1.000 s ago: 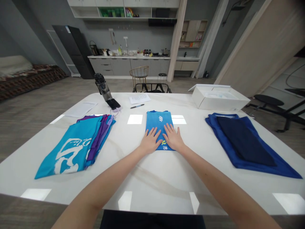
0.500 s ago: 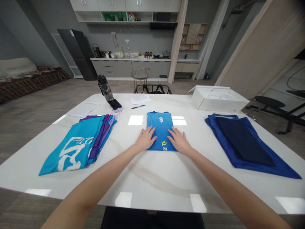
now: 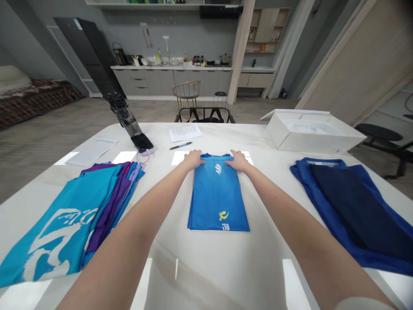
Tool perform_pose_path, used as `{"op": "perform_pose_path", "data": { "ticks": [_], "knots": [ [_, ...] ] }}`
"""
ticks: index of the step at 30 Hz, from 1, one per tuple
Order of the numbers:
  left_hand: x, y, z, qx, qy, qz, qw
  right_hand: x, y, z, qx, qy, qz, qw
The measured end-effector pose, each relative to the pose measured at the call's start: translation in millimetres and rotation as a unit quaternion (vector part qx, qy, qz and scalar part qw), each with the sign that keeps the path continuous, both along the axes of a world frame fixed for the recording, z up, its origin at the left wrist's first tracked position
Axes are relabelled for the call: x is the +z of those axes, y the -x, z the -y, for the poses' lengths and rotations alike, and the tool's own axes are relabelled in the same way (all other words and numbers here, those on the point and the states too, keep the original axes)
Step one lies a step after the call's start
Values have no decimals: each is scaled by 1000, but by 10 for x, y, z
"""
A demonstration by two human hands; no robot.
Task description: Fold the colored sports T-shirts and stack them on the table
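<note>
A folded blue shirt (image 3: 217, 193) lies flat in the middle of the white table (image 3: 206, 271), its collar at the far end, with a white logo near the top and a yellow mark near the bottom. At its far left corner is my left hand (image 3: 194, 159), the fingers closed on the fabric edge. My right hand (image 3: 239, 161) is at the far right corner, thumb on the cloth and fingers at the edge. Teal and purple shirts (image 3: 64, 224) are piled on the left. Dark and royal blue garments (image 3: 355, 206) lie stacked on the right.
An open white box (image 3: 316, 133) stands at the back right. A bottle (image 3: 127, 118), a phone (image 3: 142, 142), a pen (image 3: 180, 145) and paper sheets (image 3: 184, 133) lie or stand toward the back left. Behind the table are chairs (image 3: 187, 91).
Both hands have moved from the shirt's lower sides to its far corners, and their fingers have drawn in. The view has come closer to the table.
</note>
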State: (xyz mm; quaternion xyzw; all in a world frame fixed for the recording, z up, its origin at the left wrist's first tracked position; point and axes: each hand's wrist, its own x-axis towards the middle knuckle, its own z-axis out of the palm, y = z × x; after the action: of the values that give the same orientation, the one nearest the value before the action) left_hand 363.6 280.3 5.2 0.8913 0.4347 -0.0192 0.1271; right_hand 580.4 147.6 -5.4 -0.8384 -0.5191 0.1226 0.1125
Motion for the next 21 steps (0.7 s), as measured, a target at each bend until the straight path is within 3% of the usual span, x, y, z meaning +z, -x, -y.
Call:
{"op": "perform_pose_path", "data": {
  "ticks": [7,13,17,21],
  "knots": [
    [13,-132,-248,29,111,-9,993,-8,-213,-277,36,30,-94,995],
    [105,-87,-70,13,54,-28,998,146,-69,-207,57,18,-94,994],
    [292,42,125,-12,-5,31,999,330,59,10,60,-66,-66,994],
    [650,178,401,-7,-75,115,990,665,188,300,51,-178,-47,982]
  ]
}}
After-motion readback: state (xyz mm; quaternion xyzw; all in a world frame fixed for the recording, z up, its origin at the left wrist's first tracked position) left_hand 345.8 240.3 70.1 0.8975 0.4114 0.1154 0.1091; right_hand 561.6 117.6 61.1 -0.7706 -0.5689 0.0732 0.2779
